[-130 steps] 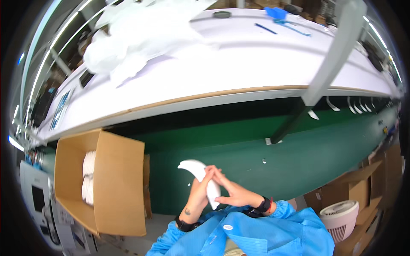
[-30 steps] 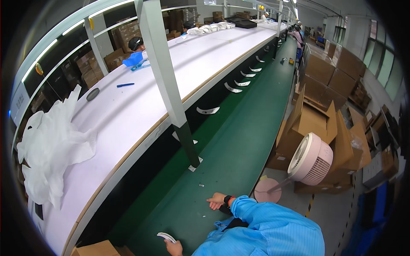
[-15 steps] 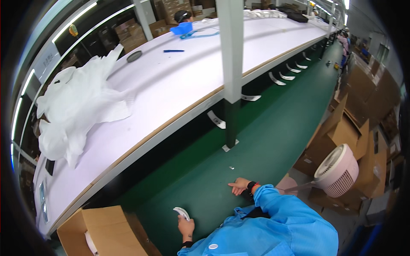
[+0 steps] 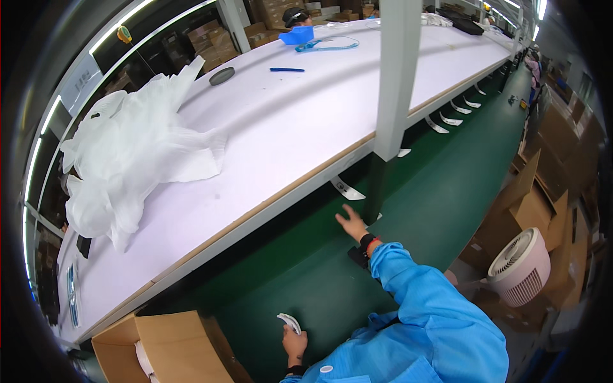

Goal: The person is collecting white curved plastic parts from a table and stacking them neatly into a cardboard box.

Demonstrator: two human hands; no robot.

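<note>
My left hand [image 4: 294, 343] is closed around a curved white plastic piece [image 4: 289, 321], possibly more than one stacked, low over the green conveyor belt [image 4: 319, 277]. Stretched forward, my right hand [image 4: 352, 224] has its fingers apart and holds nothing. Just beyond its fingertips lies another curved white piece [image 4: 348, 189] with a dark mark, partly under the table edge. Several similar white pieces [image 4: 437, 125] lie spaced out farther along the belt.
A grey post [image 4: 397, 83] rises beside my right hand. The white table [image 4: 268, 140] carries crumpled white foam sheets [image 4: 137, 159], a blue pen [image 4: 287, 69] and a blue bin [image 4: 296, 36]. An open carton [image 4: 172, 345] stands at the near left, a pink fan [image 4: 520, 265] at right.
My right hand has reached forward and away from me, close to the nearest white piece on the belt. My left hand keeps its hold. The view has shifted somewhat.
</note>
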